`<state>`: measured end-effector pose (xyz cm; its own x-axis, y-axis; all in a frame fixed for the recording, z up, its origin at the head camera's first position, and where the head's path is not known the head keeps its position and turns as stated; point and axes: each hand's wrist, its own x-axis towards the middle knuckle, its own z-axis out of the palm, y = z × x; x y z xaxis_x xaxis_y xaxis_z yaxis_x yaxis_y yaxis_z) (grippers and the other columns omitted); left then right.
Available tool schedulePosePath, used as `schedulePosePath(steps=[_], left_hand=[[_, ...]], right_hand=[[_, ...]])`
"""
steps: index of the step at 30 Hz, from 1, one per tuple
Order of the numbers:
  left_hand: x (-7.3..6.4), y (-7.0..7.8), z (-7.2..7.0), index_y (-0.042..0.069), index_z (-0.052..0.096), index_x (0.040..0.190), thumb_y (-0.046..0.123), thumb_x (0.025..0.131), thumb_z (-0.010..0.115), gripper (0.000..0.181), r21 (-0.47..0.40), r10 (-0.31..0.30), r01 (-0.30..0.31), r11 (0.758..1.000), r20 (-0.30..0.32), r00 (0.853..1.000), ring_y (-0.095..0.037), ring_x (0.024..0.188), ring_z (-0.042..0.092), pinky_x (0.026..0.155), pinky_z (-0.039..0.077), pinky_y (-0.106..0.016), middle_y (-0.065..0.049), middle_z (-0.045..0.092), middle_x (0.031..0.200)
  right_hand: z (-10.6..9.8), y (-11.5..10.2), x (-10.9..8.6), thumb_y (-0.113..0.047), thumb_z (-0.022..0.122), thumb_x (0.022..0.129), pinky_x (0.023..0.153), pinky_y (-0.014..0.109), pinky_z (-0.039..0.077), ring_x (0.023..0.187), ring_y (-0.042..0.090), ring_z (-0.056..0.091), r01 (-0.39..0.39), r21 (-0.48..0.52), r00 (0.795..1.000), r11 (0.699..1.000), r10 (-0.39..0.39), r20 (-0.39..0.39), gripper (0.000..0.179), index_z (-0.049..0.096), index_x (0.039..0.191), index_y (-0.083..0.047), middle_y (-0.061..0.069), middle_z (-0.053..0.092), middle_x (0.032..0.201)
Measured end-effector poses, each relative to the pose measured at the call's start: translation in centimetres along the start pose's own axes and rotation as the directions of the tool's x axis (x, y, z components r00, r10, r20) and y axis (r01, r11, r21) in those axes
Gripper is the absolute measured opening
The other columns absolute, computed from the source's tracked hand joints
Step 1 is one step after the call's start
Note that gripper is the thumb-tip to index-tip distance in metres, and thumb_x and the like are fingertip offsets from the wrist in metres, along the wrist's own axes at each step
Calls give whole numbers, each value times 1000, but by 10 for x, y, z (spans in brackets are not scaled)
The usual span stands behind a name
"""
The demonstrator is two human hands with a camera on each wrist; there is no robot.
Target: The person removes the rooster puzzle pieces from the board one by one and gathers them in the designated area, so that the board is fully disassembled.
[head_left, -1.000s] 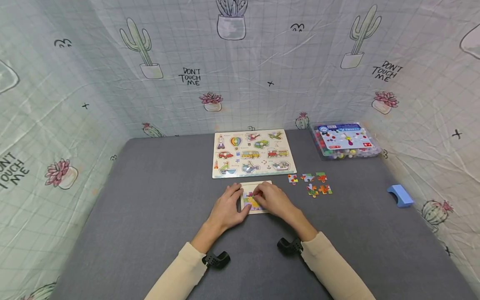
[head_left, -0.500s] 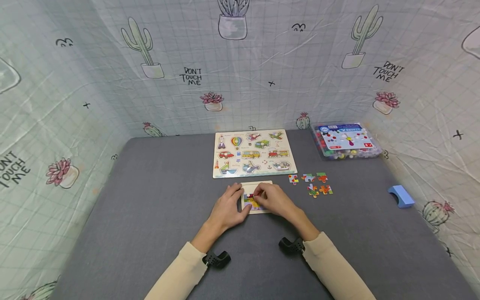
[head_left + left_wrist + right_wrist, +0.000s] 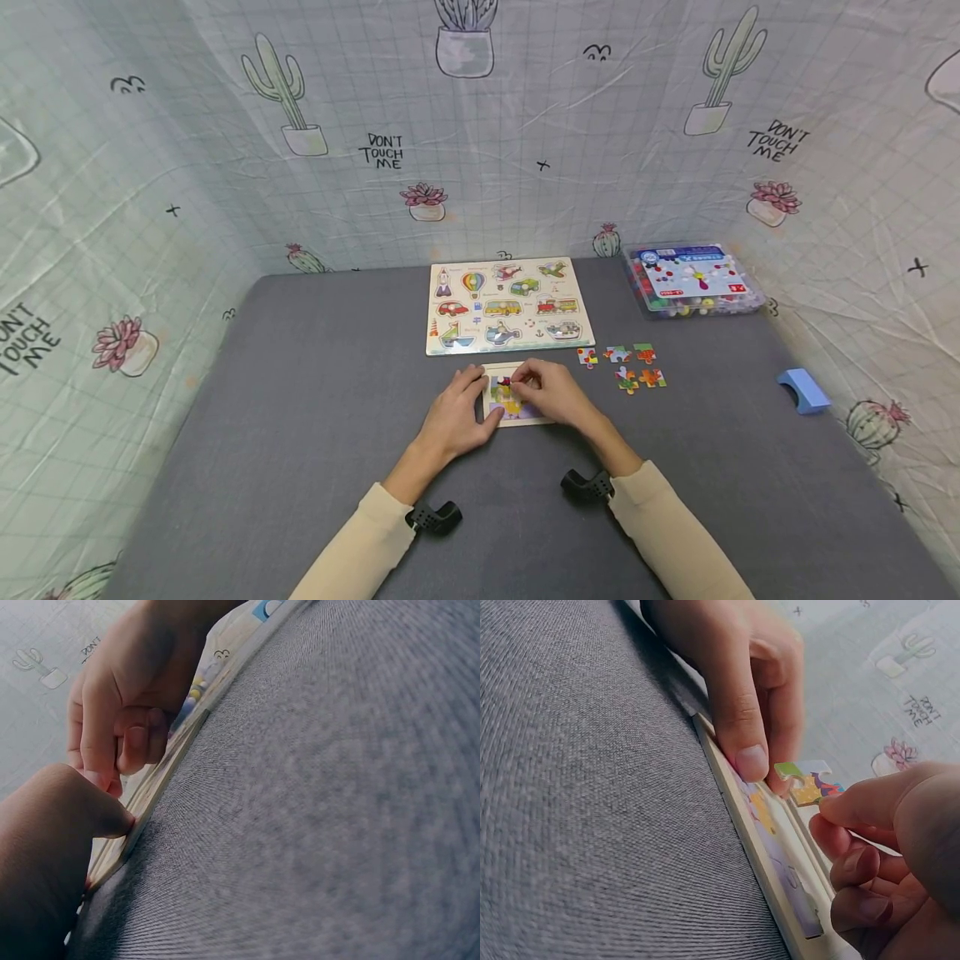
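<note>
A small wooden puzzle tray lies mid-table, with joined purple and yellow pieces along its near side. My left hand holds the tray's left end, thumb pressing on the near rim and fingers at the far left corner. Over the tray, my right hand pinches a jigsaw piece between thumb and index finger. That piece shows green, white, orange and red, and is raised and tilted above the tray in the right wrist view. The other right fingers are curled in.
Several loose jigsaw pieces lie right of the tray. Behind it is a larger vehicle picture board. A clear box of beads stands at the back right, and a blue arch block sits at the right edge.
My right hand has shifted slightly back and to the right with the pinched piece, uncovering more of the near row. The left hand has stayed on the tray.
</note>
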<state>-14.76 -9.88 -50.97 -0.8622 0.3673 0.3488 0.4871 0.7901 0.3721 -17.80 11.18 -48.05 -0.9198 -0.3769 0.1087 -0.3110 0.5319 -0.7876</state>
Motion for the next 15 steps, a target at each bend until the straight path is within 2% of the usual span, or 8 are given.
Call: schedulePosePath(steps=[5,15], left_hand=[[0,0,1,-1,68,123,37,88,71,53,-9,5,-5,1000,-2,1000,-33,135,54,115,42,-45,-16,61,138],[-1,-1,1,-1,67,125,38,88,71,54,-4,-5,5,1000,3,1000,-32,136,54,115,42,-44,-15,60,139]], right_hand=[[-6,-3,0,-18,70,94,52,22,40,58,9,49,-72,5,997,997,72,0,10,71,98,-9,6,71,87],[-22,-2,-8,-17,68,95,56,24,42,62,12,52,-109,7,993,994,109,-49,11,72,100,-8,6,67,81]])
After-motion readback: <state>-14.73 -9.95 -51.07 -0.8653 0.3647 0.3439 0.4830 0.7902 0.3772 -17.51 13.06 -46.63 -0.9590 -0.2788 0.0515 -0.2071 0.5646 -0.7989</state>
